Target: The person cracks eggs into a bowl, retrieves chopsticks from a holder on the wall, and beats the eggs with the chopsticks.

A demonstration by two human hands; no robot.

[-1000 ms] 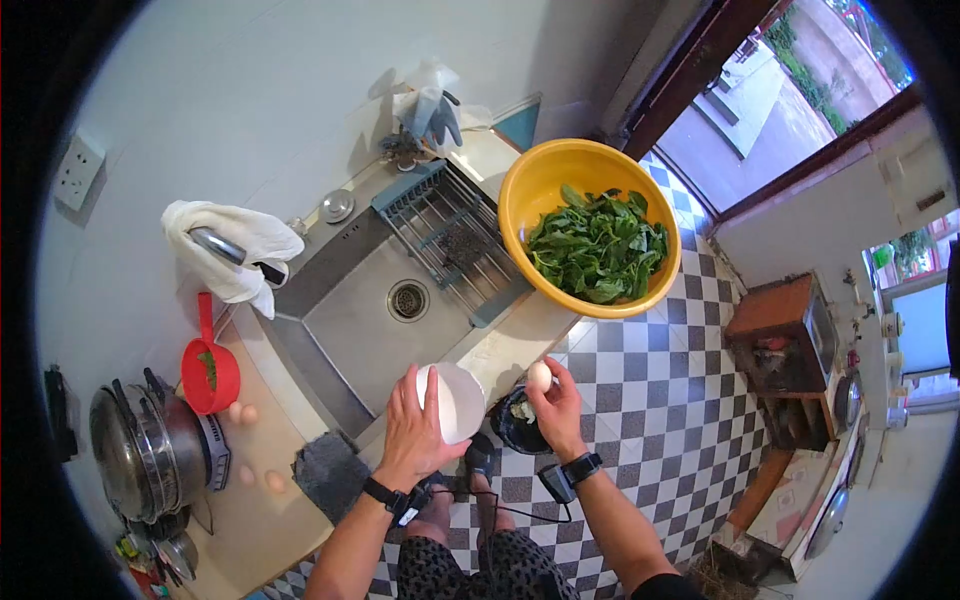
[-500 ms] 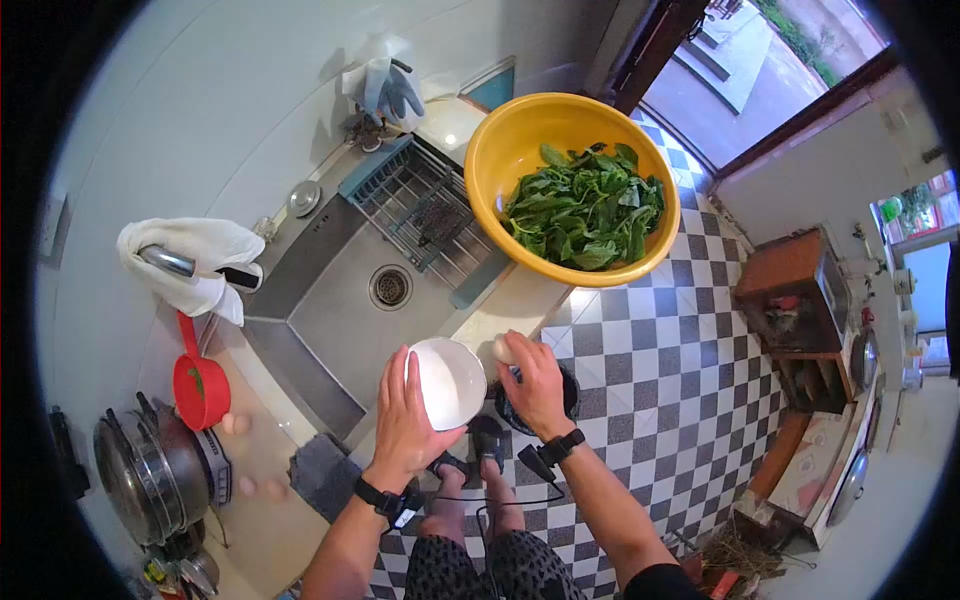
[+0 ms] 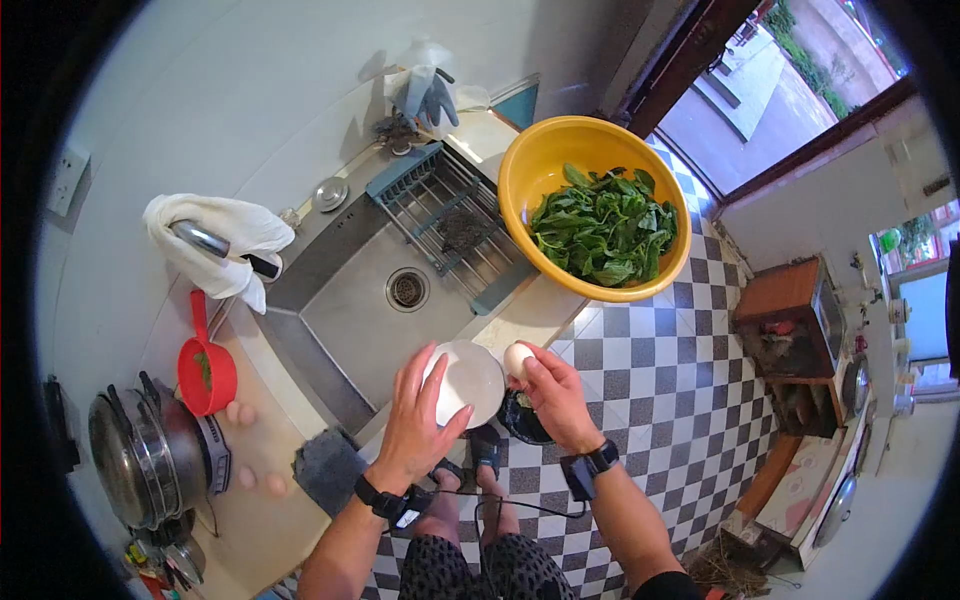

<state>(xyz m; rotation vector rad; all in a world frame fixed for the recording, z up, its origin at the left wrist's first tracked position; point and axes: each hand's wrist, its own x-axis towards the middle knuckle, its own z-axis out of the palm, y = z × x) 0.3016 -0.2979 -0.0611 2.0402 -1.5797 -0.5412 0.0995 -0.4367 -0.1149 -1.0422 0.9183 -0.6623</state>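
Note:
In the head view my left hand (image 3: pixel 418 418) grips a white bowl (image 3: pixel 478 388) by its left side, thumb and fingers along the rim. The bowl is in front of the sink's near edge, its inside facing up toward me. My right hand (image 3: pixel 562 405) pinches a pale egg (image 3: pixel 517 360) between thumb and fingers, just right of the bowl's rim and apart from it. Whether the shell is cracked I cannot make out. Below the right hand, a dark bin (image 3: pixel 524 420) stands on the floor, partly hidden.
The steel sink (image 3: pixel 340 310) has a drying rack (image 3: pixel 450 225) across it. A yellow basin (image 3: pixel 530 255) of leafy greens (image 3: pixel 605 225) rests right of it. Several eggs (image 3: pixel 247 414), a red ladle-like pan (image 3: pixel 206 378), a grey cloth (image 3: pixel 328 470) and stacked pots (image 3: pixel 140 460) occupy the left counter.
The camera view has shifted slightly. The egg now shows more fully in my right hand, which has turned a little. My left hand's fingers have spread further over the bowl's rim.

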